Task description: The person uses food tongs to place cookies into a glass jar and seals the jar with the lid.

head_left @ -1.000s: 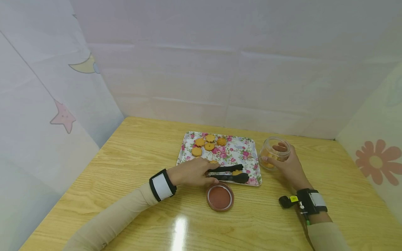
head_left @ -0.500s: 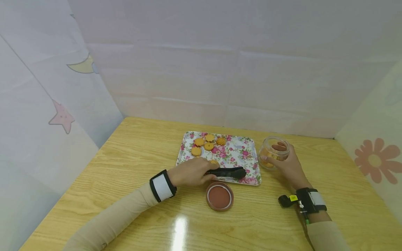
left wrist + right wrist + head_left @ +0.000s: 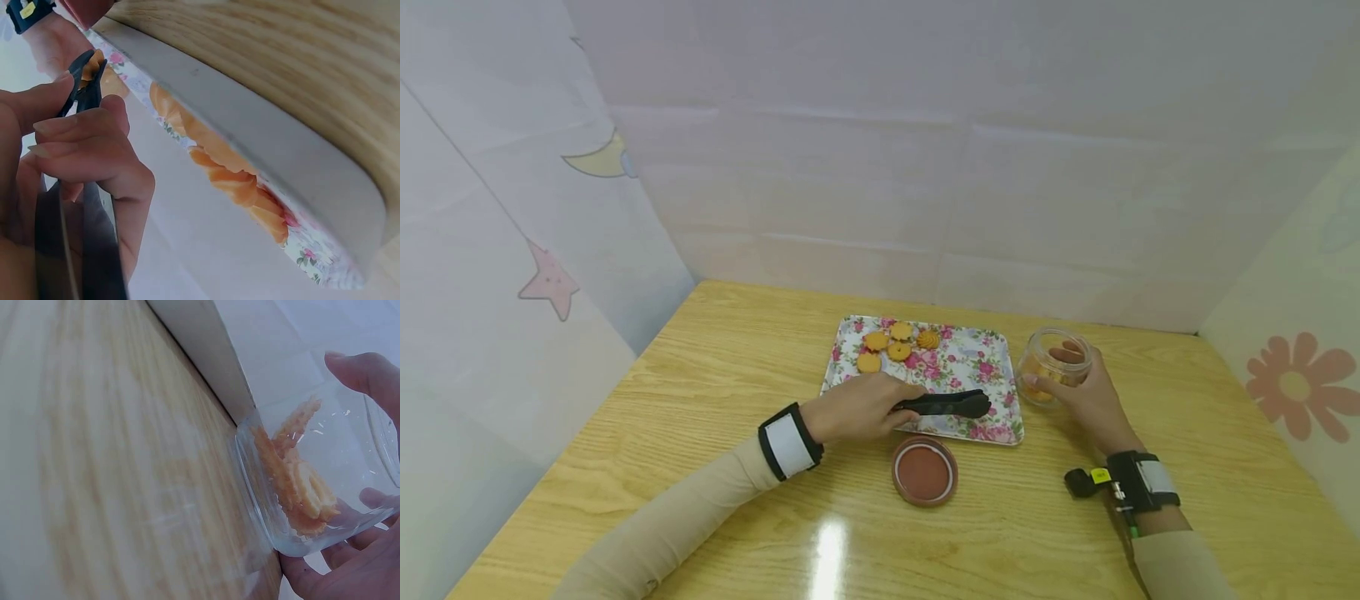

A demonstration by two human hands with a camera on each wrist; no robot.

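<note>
A: What is seen, from the left across?

B: The left hand (image 3: 857, 408) is closed around the handles of black tongs (image 3: 943, 404), fingers curled and squeezing. The tips are shut over the floral tray (image 3: 996, 342), at about three o'clock from the hand. A biscuit (image 3: 94, 62) appears to be pinched between the tips in the left wrist view, though little of it is visible, so that is said with caution.

A: And the rest of the biscuits?

B: Four loose biscuits (image 3: 895, 343) are left at the tray's eleven o'clock corner. A brown lid (image 3: 925, 471) is lying on the table (image 3: 700, 375) at six o'clock from the tray, just beside its near edge.

A: The right side?

B: The glass jar (image 3: 1051, 367) is standing at three o'clock from the tray, just beside it, and is gripped by the right hand (image 3: 1090, 396), fingers wrapped round its wall. Biscuits are already piled inside.

A: How is the carry best done?

B: An even squeeze should be kept so the biscuit is neither crushed nor dropped. The jar should be held steady with its mouth unobstructed, and the tips released only once they are well above the opening.
</note>
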